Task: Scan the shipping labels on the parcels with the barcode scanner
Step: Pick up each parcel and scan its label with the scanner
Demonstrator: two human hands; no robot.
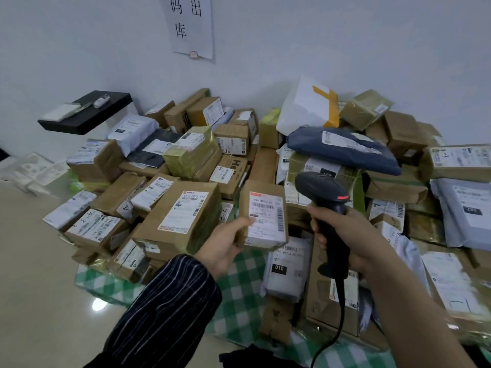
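Dozens of parcels (186, 160) lie heaped against the far wall, mostly brown cardboard boxes taped closed, so what they contain cannot be seen. Between them are some soft mail bags: a dark blue one (345, 151) on top at the right and a white one (305, 107) behind it. Nearly every parcel carries a white shipping label. The near part of the heap rests on a green and white checked cloth (239, 285) spread on the floor.

The left hand (225, 248), coming out of a dark striped sleeve (164, 309), grasps a small brown box (261, 189) from its left side and holds it up above the cloth, with its label (265, 216) turned to the person and the thumb at the label's left edge. The right hand (353, 235) is clenched around the handle of the black barcode scanner (321, 189), whose head stands just to the right of the box, not touching it. A black cable (338, 309) hangs down from the handle.

At the far left a black shelf (87, 120) holds a few small white items. A paper sign (191, 25) hangs on the wall.
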